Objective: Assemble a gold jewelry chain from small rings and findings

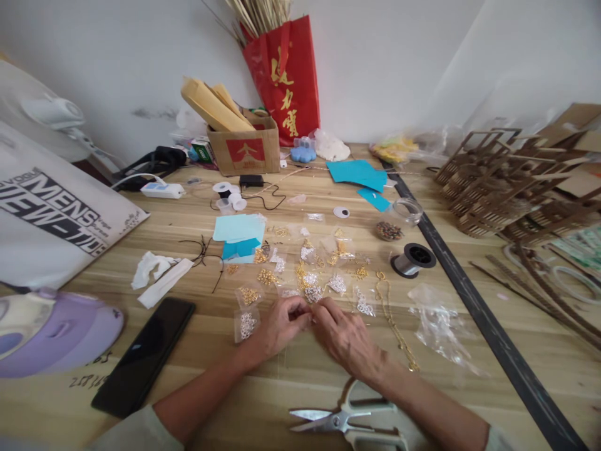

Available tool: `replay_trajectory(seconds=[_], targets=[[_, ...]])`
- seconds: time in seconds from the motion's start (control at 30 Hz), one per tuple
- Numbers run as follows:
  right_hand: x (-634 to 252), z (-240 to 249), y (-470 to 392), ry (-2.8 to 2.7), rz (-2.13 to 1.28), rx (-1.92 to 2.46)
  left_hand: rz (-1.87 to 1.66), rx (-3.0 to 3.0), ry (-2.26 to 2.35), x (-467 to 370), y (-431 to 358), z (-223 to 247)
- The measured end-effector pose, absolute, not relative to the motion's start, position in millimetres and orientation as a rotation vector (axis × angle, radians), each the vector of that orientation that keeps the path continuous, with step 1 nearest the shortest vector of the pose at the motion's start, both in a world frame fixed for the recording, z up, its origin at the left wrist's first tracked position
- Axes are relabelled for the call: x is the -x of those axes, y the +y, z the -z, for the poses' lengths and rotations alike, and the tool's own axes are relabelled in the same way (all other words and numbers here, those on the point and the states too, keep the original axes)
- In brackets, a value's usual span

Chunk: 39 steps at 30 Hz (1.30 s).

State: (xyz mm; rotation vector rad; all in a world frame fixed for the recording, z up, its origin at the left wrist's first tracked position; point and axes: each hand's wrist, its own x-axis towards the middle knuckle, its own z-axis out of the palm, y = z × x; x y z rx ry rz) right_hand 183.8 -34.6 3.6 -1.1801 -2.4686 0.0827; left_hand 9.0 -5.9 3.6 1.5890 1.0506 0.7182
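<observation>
My left hand (284, 322) and my right hand (340, 332) meet fingertip to fingertip low over the table. Both are closed in a pinch, and what they grip is too small to make out. Just beyond the fingers lie a pile of silver beads (313, 293) and little bags of gold and silver findings, among them gold beads (267, 277). A bag of silver rings (246, 325) is left of my left hand. To the right of my right hand are white rings (364, 302) and a gold chain (389, 313). Scissors (328, 421) lie partly open below my right wrist.
A black phone (145, 354) and a purple-white device (66, 332) stand at the left. A wire spool (413, 260), crumpled plastic bags (439, 319) and a dark strip (469, 297) are at the right. Farther back are a cardboard box (267, 147) and a red bag (300, 75).
</observation>
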Motion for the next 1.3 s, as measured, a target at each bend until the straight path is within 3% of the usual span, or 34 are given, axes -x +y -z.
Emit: replay_trajectory(seconds=[0.2, 0.3, 0.57, 0.9, 1.3], targets=[[-180, 0, -35, -2.242, -0.501, 1.188, -0.750, -1.567, 1.052, -9, -8, -2], [-180, 2, -35, -2.200, -0.552, 1.181, -0.757, -1.441, 1.020, -10, -7, 1], [-182, 3, -36, -2.220, -0.518, 1.190, -0.682, -1.156, 0.964, -8, -1, 1], [-181, -1, -36, -2.285, -0.234, 1.154, -0.694, -1.091, 0.995, -9, -1, -4], [-181, -3, -37, -2.310, -0.196, 1.113, -0.746, -1.125, 1.008, -10, -3, -7]])
